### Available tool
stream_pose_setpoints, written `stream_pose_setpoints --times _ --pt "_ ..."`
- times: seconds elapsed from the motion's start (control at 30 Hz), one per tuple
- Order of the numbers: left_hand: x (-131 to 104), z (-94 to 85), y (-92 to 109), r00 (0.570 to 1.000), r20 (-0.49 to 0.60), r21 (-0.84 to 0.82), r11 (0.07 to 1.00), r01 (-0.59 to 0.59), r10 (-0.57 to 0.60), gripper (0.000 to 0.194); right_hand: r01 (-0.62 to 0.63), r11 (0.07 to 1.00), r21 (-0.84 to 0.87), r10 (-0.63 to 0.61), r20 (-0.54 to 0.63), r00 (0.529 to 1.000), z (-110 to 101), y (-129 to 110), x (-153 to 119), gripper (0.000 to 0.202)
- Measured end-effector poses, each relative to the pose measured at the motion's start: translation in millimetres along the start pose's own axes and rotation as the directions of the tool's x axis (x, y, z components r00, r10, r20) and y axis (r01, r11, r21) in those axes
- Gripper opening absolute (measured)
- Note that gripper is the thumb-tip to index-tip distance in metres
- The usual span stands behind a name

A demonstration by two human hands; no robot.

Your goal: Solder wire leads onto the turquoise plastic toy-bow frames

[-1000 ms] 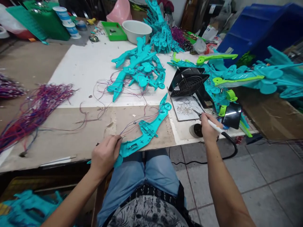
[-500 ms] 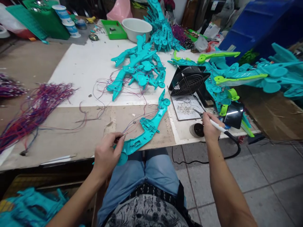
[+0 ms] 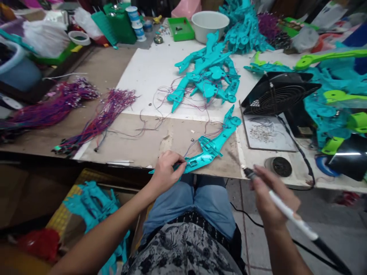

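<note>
As left hand point(image 3: 169, 168) grips turquoise plastic shell point(image 3: 218, 143) | right hand point(image 3: 269, 208) grasps soldering iron point(image 3: 286, 210) | black fan point(image 3: 282, 98) tilts beyond

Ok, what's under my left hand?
Your left hand is over one end of the teal part. A teal tip shows past the hand's outer side; the stretch between is covered, so I can't see it.
</note>
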State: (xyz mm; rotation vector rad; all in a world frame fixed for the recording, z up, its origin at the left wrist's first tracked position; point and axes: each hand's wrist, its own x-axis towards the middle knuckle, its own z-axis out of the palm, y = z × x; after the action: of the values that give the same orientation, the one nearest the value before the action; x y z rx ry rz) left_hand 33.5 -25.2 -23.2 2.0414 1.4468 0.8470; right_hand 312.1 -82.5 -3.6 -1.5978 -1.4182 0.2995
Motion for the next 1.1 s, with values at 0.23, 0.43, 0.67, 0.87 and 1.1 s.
stream_pose_setpoints --times 0.23,0.43,0.67,0.87,1.1 --pt "-10.4 5.5 -2.5 0.999 -0.028 0.023 0.999 -0.029 0.029 0.008 0.251 0.924 0.289 -0.337 0.300 0.893 34.3 -31.7 -28.2 0.030" --pt "-11.6 8.3 -2.8 0.996 -0.080 0.051 0.998 -0.022 0.026 0.011 0.290 0.910 0.296 -0.380 0.317 0.869 47.0 -38.8 -24.0 0.028" --pt "-11.8 8.9 -3.4 0.996 -0.077 0.048 0.998 -0.040 0.044 0.010 0.306 0.903 0.300 -0.401 0.342 0.850 51.3 -40.0 -21.2 0.030" --pt "-11.9 8.2 -3.7 0.999 -0.049 0.043 0.999 -0.016 0.018 0.010 0.339 0.897 0.282 -0.425 0.346 0.836 51.2 -42.1 -18.4 0.030" --pt "-11.7 8.8 -3.3 0.997 -0.069 0.040 0.998 -0.038 0.040 0.010 0.347 0.894 0.283 -0.433 0.353 0.829 48.0 -38.0 -19.1 0.033"
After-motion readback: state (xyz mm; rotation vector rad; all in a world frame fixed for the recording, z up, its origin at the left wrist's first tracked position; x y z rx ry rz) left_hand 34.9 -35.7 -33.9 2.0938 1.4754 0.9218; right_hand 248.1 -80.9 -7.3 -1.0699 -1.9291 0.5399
